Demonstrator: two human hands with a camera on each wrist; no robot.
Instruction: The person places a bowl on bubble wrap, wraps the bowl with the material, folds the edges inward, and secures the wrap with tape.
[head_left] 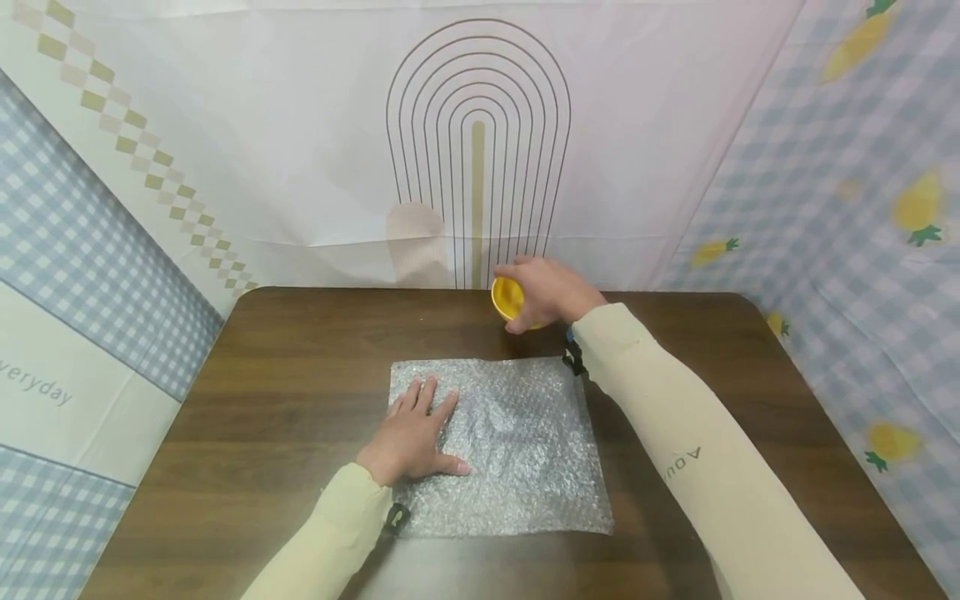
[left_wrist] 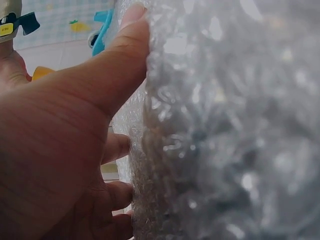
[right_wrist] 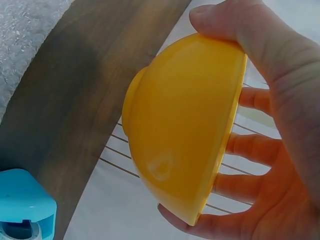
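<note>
My right hand (head_left: 551, 290) holds a yellow bowl (head_left: 507, 300) by its rim above the far edge of the table. In the right wrist view the bowl (right_wrist: 180, 130) shows its smooth outside and foot ring, with my thumb and fingers spread across its rim. My left hand (head_left: 411, 437) rests flat, fingers spread, on the left part of a clear sheet of bubble wrap (head_left: 525, 442) lying on the table. In the left wrist view, my thumb and fingertips lie against the bubble wrap (left_wrist: 225, 125).
The brown wood-grain table (head_left: 285, 417) has rounded far corners. Behind it hangs a white cloth (head_left: 315, 150) with arch lines; a checked cloth (head_left: 862, 250) hangs at the right. A light blue plastic piece (right_wrist: 25, 200) shows low in the right wrist view.
</note>
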